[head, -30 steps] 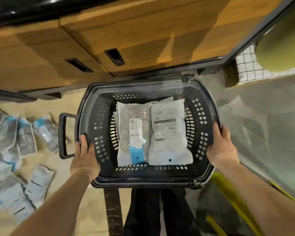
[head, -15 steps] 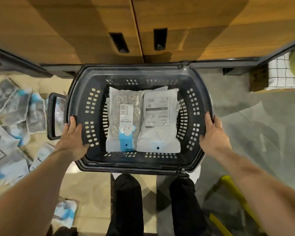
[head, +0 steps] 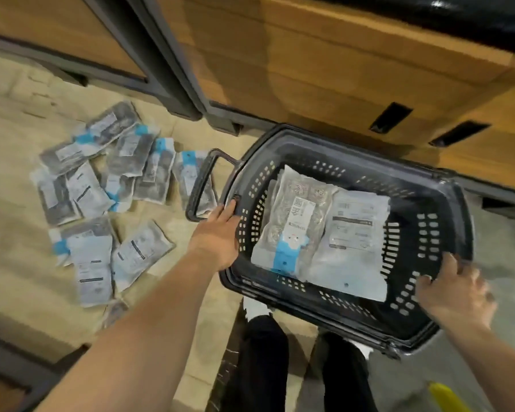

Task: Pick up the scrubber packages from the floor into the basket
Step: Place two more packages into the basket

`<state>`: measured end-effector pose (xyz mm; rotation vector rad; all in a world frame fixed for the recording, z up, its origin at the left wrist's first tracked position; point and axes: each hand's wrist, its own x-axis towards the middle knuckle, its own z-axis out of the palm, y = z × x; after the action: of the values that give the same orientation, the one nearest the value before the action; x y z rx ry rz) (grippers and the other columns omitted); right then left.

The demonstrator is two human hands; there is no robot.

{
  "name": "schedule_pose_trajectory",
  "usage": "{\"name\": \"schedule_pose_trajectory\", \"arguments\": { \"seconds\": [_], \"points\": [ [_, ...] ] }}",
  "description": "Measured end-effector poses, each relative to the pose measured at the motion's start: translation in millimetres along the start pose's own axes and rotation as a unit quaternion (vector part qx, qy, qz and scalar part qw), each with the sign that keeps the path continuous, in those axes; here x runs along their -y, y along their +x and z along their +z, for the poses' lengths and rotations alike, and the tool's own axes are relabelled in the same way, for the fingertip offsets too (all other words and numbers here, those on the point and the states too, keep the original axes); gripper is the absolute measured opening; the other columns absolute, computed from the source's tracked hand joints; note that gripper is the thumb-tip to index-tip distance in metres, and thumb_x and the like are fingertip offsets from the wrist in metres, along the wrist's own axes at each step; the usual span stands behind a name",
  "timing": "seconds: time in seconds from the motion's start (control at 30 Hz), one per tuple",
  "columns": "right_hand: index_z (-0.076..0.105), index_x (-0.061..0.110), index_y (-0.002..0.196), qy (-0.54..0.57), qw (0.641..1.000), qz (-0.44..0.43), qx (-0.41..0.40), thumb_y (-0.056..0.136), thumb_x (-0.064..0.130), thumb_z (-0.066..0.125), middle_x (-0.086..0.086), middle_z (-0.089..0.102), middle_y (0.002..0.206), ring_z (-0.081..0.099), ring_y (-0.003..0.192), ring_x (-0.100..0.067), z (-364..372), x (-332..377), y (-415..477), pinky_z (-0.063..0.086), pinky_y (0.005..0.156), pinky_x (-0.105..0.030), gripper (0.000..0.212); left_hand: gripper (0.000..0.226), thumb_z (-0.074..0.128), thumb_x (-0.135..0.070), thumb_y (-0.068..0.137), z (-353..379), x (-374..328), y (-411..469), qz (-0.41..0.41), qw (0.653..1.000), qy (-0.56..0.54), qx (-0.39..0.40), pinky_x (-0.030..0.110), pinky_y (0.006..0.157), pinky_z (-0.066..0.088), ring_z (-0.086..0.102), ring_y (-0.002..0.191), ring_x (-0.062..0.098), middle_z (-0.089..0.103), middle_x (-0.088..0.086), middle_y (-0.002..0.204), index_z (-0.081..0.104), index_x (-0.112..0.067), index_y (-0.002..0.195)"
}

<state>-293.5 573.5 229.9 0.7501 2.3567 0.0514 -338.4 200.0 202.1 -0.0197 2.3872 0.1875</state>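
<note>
A black perforated basket [head: 425, 233] is held in front of me. Two scrubber packages lie side by side inside it, one face up with a blue strip [head: 292, 224] and one showing its white back [head: 354, 245]. My left hand [head: 219, 233] grips the basket's left rim beside its loop handle [head: 204, 179]. My right hand [head: 452, 289] grips the right rim, fingers curled over the edge. Several more scrubber packages [head: 101, 197] lie scattered on the beige floor to the left.
Wooden cabinet fronts [head: 324, 69] with dark handle slots and a dark frame stand right behind the basket. My black-trousered legs [head: 262, 361] are below the basket. A yellow object [head: 446, 396] pokes in at the bottom right.
The view has swung left and the basket has shifted right and tilted. The pile of packages on the floor shows more fully. Both hands stay on the basket's rim.
</note>
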Motion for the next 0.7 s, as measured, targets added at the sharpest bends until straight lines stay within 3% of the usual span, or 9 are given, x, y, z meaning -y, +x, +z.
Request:
{"name": "schedule_pose_trajectory", "arguments": {
  "seconds": [0.07, 0.13, 0.33, 0.47, 0.7],
  "points": [
    [0.024, 0.022, 0.149, -0.04, 0.994, -0.082, -0.055, 0.091, 0.039, 0.05, -0.013, 0.028, 0.154, 0.029, 0.139, -0.036, -3, 44, -23, 0.022, 0.114, -0.05, 0.066, 0.05, 0.045, -0.022, 0.094, 3, 20, -11, 0.019, 0.997, -0.018, -0.067, 0.036, 0.116, 0.026, 0.011, 0.149, 0.019, 0.013, -0.001, 0.162, 0.039, -0.022, 0.144],
    [0.021, 0.024, 0.15, -0.055, 0.979, -0.183, -0.073, 0.093, 0.041, 0.046, -0.01, 0.022, 0.157, 0.023, 0.143, -0.031, -1, 90, -42, 0.012, 0.119, -0.047, 0.065, 0.048, 0.046, -0.021, 0.093, 9, 46, -25, -0.012, 0.995, -0.053, -0.082, 0.037, 0.115, 0.025, 0.018, 0.147, 0.021, 0.021, 0.0, 0.16, 0.043, -0.02, 0.141],
    [0.017, 0.022, 0.154, -0.041, 0.892, -0.447, -0.054, 0.1, 0.034, 0.037, -0.01, 0.012, 0.16, 0.01, 0.147, -0.029, -3, 216, -106, 0.001, 0.121, -0.041, 0.059, 0.053, 0.045, -0.024, 0.093, 49, 153, -93, -0.212, 0.969, -0.118, -0.045, 0.043, 0.115, 0.025, 0.017, 0.147, 0.025, 0.017, 0.004, 0.161, 0.036, -0.019, 0.145],
    [0.044, 0.011, 0.141, -0.032, 0.817, -0.565, -0.111, 0.088, 0.024, 0.056, -0.02, 0.044, 0.142, 0.042, 0.128, -0.039, 2, 269, -154, 0.03, 0.113, -0.053, 0.055, 0.057, 0.045, -0.025, 0.092, 79, 220, -145, -0.315, 0.937, -0.143, -0.05, 0.042, 0.114, 0.028, 0.022, 0.145, 0.025, 0.019, 0.003, 0.16, 0.032, -0.021, 0.147],
    [0.04, 0.011, 0.138, -0.149, 0.724, -0.671, -0.068, 0.084, 0.021, 0.06, -0.018, 0.045, 0.138, 0.044, 0.126, -0.037, 57, 350, -223, 0.033, 0.11, -0.052, 0.059, 0.057, 0.05, -0.027, 0.089, 151, 282, -204, -0.431, 0.856, -0.281, -0.043, 0.043, 0.103, 0.038, 0.036, 0.133, 0.03, 0.034, 0.006, 0.148, 0.035, -0.018, 0.143]
  ]
}}
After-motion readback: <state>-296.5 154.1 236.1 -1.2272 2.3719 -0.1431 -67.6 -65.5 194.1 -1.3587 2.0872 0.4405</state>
